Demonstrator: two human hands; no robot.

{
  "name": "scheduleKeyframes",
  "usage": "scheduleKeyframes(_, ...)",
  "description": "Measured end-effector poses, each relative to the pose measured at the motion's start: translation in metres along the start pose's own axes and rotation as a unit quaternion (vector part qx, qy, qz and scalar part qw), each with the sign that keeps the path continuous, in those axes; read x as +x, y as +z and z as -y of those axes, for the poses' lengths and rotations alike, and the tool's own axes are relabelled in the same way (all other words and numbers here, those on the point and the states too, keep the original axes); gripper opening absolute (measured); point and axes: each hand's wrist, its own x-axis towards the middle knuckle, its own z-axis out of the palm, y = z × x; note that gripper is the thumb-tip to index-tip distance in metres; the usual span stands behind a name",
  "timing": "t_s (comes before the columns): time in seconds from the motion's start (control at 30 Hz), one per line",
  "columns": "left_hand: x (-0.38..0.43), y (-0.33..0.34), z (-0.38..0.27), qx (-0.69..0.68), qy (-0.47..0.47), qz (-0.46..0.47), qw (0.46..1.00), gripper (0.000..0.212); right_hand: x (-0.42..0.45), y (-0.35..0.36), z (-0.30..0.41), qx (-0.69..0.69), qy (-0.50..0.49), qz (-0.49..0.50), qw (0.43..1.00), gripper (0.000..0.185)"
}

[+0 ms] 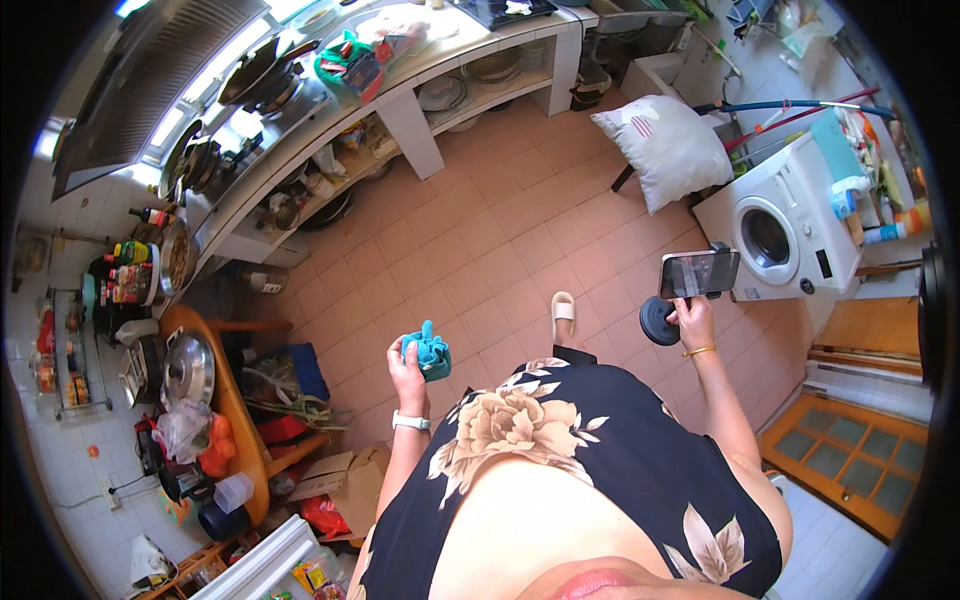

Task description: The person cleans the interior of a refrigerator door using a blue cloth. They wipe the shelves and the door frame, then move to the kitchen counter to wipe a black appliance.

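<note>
A crumpled teal cloth (429,354) is bunched in my left hand (406,369), its folds sticking up past my thumb. My right hand (694,324) grips a phone stand by its stem, just above the round dark base (660,321). On top of that stand a smartphone (699,274) is clamped sideways; what its screen shows is too dark to tell. Both hands are held out in front of my body, over the tiled floor (480,277). A light slipper (562,308) shows on one foot below.
A tiled counter (414,82) with pans and dishes curves along the far side. To the left, a wooden table (251,465) carries a lidded steel pan (189,365). At right are a washing machine (780,225), a cushion (667,150) on a dark-legged seat, and a wooden door (844,457).
</note>
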Motion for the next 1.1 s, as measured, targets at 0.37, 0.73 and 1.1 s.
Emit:
scheduleKeyframes(0.37, 0.059, 0.105, 0.02, 0.095, -0.033, -0.077, 0.992, 0.039, 0.275, 0.018, 0.039, -0.12, -0.13, 0.125, 0.976, 0.025)
scheduleKeyframes(0.73, 0.243, 0.2, -0.033, 0.091, -0.064, -0.087, 0.99, 0.039, 0.471, 0.131, 0.094, 0.018, -0.122, 0.147, 0.981, 0.013)
scheduleKeyframes(1.1, 0.449, 0.39, -0.16, 0.016, -0.057, 0.088, 0.994, 0.033, 0.651, 0.144, 0.141, -0.085, -0.207, 0.13, 0.966, 0.016)
